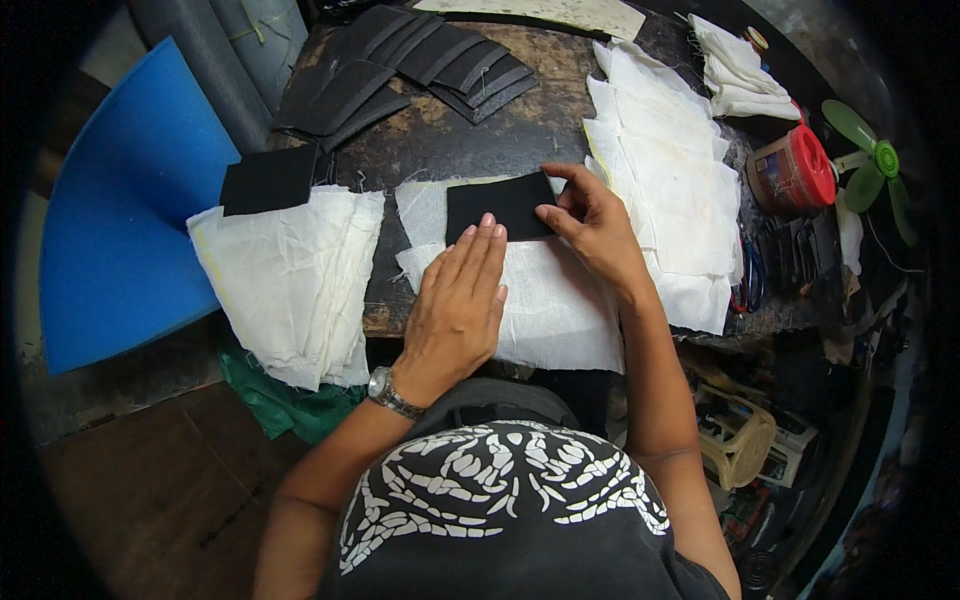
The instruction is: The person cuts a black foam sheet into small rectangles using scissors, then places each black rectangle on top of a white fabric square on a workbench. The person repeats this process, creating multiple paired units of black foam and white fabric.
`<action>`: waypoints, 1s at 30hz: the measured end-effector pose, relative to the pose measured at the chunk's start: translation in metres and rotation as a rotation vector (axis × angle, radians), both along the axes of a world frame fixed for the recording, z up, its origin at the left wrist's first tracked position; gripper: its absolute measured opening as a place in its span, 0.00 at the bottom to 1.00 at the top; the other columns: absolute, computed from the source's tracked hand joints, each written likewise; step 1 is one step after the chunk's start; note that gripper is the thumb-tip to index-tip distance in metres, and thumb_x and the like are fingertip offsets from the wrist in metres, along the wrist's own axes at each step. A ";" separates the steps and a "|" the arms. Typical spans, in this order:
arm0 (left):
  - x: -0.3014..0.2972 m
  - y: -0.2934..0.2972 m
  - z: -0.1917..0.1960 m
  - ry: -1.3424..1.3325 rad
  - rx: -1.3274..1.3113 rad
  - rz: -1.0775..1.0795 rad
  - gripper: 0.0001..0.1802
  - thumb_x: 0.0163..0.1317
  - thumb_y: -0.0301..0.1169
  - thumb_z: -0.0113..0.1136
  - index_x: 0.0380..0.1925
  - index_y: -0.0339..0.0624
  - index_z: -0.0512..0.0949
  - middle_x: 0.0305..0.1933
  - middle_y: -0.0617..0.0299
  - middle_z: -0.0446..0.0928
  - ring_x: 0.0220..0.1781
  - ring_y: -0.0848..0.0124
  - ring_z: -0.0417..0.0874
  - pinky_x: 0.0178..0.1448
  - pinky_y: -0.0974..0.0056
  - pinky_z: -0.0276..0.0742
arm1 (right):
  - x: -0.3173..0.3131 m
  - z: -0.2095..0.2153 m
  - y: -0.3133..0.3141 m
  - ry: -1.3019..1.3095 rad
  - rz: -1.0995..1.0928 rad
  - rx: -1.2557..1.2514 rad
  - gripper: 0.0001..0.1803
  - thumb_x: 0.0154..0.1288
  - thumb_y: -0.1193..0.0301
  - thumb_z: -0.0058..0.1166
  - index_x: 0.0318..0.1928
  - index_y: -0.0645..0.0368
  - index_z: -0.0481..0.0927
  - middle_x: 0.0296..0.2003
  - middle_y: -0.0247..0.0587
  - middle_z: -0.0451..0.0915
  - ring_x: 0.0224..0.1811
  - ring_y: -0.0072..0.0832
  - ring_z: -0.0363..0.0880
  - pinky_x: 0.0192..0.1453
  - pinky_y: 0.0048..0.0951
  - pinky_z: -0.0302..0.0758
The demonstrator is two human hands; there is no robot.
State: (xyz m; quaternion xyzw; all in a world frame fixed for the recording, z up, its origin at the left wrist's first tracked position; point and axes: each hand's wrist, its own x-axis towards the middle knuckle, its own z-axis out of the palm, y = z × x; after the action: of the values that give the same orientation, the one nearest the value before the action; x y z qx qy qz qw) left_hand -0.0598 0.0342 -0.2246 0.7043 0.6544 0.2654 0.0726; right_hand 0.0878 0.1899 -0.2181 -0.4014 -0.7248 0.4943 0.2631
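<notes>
My left hand (458,300) lies flat, fingers together, on a white gauze cloth (555,310) spread on the dark worktable (450,140). Its fingertips touch the near edge of a black rectangular fabric piece (495,205) lying on that cloth. My right hand (592,222) pinches the right edge of the black piece between thumb and fingers. A metal watch (390,393) is on my left wrist.
A stack of white cloths (290,280) with another black piece (268,180) sits left. More white cloths (665,170) lie right; black strips (400,65) are piled at the back. A blue foam sheet (120,220), a red-lidded jar (795,170) and a green fan (870,165) flank the table.
</notes>
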 end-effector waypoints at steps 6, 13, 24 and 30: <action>0.006 0.001 -0.001 0.174 -0.034 0.016 0.31 0.69 0.38 0.50 0.69 0.38 0.64 0.74 0.53 0.61 0.73 0.56 0.62 0.72 0.53 0.58 | 0.001 0.006 -0.004 -0.106 0.034 0.107 0.20 0.62 0.75 0.62 0.56 0.59 0.77 0.24 0.35 0.72 0.28 0.22 0.70 0.36 0.27 0.70; 0.008 0.001 -0.003 0.196 -0.019 0.025 0.30 0.68 0.39 0.50 0.69 0.40 0.65 0.74 0.54 0.62 0.74 0.57 0.61 0.73 0.53 0.57 | 0.024 0.025 0.009 -0.011 -0.247 0.007 0.13 0.74 0.73 0.47 0.55 0.62 0.78 0.26 0.29 0.73 0.27 0.13 0.69 0.31 0.18 0.68; 0.007 0.003 -0.001 0.129 0.006 0.027 0.27 0.67 0.33 0.51 0.66 0.39 0.69 0.73 0.51 0.64 0.72 0.53 0.64 0.72 0.51 0.59 | -0.007 -0.003 -0.080 -0.356 0.076 0.794 0.29 0.58 0.80 0.48 0.64 0.70 0.68 0.58 0.58 0.75 0.62 0.48 0.74 0.67 0.44 0.68; -0.027 -0.002 0.012 -0.134 0.149 0.116 0.23 0.61 0.23 0.56 0.59 0.33 0.74 0.61 0.46 0.74 0.64 0.52 0.71 0.64 0.53 0.67 | 0.025 -0.003 -0.043 0.042 -0.152 0.323 0.21 0.66 0.85 0.48 0.59 0.66 0.75 0.52 0.48 0.81 0.55 0.35 0.81 0.63 0.30 0.75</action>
State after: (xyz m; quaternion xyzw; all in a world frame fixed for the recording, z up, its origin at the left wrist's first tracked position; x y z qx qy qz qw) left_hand -0.0868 0.0321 -0.2130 0.6494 0.6662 0.3635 0.0480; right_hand 0.1126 0.1470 -0.2212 -0.3969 -0.7567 0.3584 0.3760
